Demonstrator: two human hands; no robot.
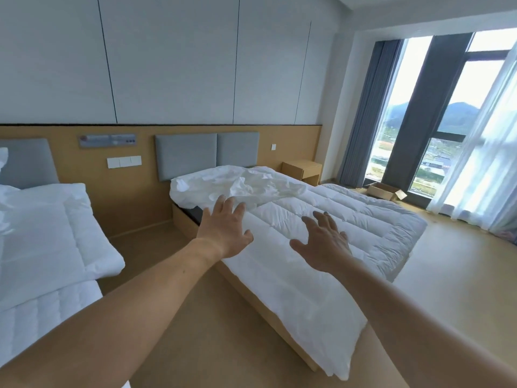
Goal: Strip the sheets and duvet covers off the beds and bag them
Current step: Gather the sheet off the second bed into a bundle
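I face a pale-walled bedroom with a wood floor (447, 275) and a tall window (414, 107) on the right. There are two beds. The nearer bed (251, 292) carries one quilted white duvet (349, 219) and, at its headboard end, one crumpled sheet (240, 186). My left hand (223, 231) and right hand (324, 242) reach over its near long edge, fingers spread, gripping nothing. The second bed (42, 317) lies to the left across a bare aisle. One nightstand (302, 170) and one cardboard box (386, 191) sit beyond the far side.
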